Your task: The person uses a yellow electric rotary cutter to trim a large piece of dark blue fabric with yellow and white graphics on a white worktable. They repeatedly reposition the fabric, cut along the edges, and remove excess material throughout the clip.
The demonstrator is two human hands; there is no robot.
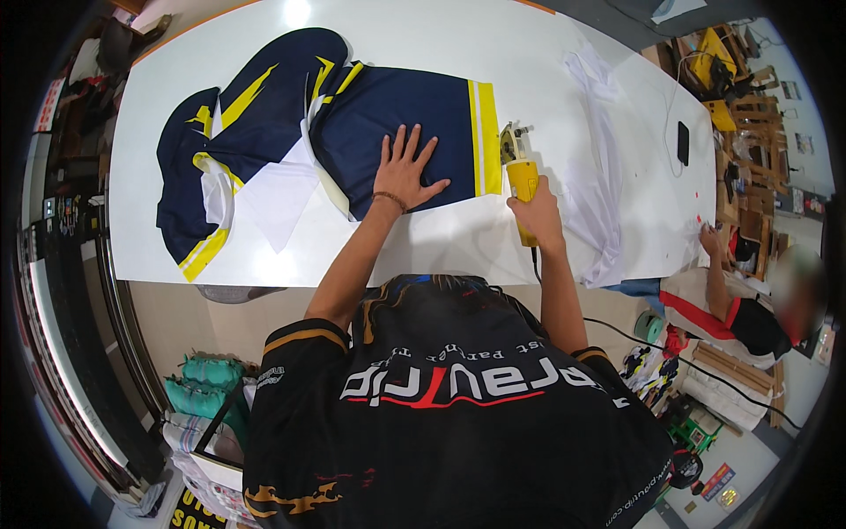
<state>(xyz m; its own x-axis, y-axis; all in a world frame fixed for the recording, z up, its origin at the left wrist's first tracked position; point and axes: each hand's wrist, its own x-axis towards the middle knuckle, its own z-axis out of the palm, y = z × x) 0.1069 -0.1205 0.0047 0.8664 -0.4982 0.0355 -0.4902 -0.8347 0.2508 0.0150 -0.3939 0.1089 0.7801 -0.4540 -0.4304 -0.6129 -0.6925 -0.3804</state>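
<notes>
My left hand [407,172] lies with spread fingers on a navy garment piece [445,119], which has a yellow and white striped band [486,137] at its right end. My right hand [538,210] grips a yellow electric fabric cutter [522,181], its metal head at the band's outer edge and its cord trailing below. Left of my left hand, more navy pieces with yellow accents [238,106] lie heaped with white fabric [273,196] on the white table [397,251].
A crumpled white cloth [597,150] lies right of the cutter, and a black phone [683,143] with a cable farther right. A co-worker [705,300] is at the table's right end. Teal bundles [198,388] sit below left, wooden racks [749,145] stand at right.
</notes>
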